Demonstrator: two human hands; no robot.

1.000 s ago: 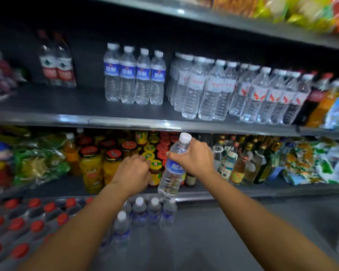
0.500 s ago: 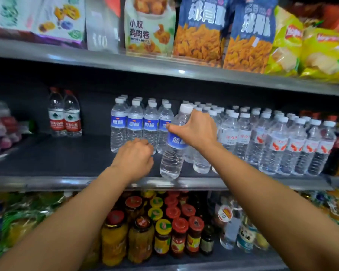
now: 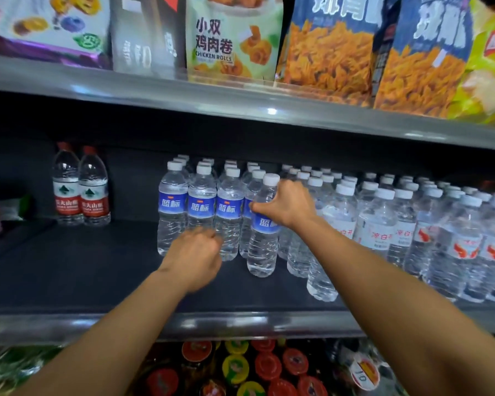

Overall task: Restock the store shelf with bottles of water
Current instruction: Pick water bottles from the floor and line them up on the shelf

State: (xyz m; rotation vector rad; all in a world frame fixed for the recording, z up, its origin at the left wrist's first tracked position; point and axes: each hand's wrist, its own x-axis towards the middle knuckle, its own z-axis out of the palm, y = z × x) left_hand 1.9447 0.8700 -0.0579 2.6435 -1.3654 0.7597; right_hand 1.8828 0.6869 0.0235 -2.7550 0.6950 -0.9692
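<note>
On the middle shelf (image 3: pixel 97 270), my right hand (image 3: pixel 286 204) has its fingers curled round the shoulder of the blue-label bottle (image 3: pixel 263 241), whose base stands on or just above the shelf, in front of the row of blue-label bottles (image 3: pixel 200 212) and beside the white-label water (image 3: pixel 377 230). My left hand (image 3: pixel 195 255) is loosely curled and blurred, low in front of that row; I think it holds nothing, but I cannot tell if it touches a bottle. To do this well, I should set the base flat, slide the bottle back until it lines up with its row, label forward, and let go only once it stands steady. Half a second ago the bottle hung at the shelf's front edge; now it is deeper in, and my left hand has moved forward off the lip
</note>
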